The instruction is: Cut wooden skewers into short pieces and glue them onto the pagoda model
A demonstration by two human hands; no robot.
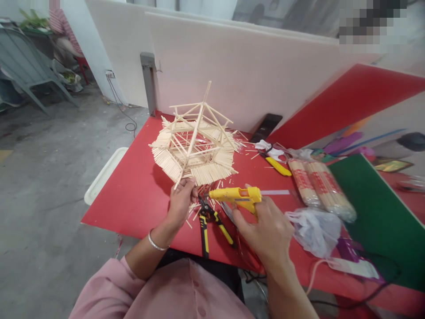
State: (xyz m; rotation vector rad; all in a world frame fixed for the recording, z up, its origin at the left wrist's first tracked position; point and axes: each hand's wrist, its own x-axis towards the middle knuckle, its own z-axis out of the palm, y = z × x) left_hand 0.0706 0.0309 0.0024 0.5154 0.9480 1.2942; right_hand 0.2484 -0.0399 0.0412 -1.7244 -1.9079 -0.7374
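A yellow hot glue gun point(237, 195) is gripped in my right hand point(265, 221), its nozzle pointing left towards my left fingers. My left hand point(182, 199) is closed in a pinch at the near edge of a stick structure point(195, 141); what lies between its fingertips is too small to make out. That structure is built of pale wooden sticks, with a wide fringe of sticks around an open upright frame. Below the glue gun's nozzle, black-and-yellow pliers point(207, 217) lie with their handles spread, among loose stick pieces point(191, 217).
On the red table point(133, 190), yellow-handled cutters point(279, 166), wrapped stick bundles point(318, 186) and a clear plastic bag point(314, 230) lie to the right. A green board point(375, 212) is beyond them. White panels point(232, 66) stand behind. Another person point(64, 26) sits far left.
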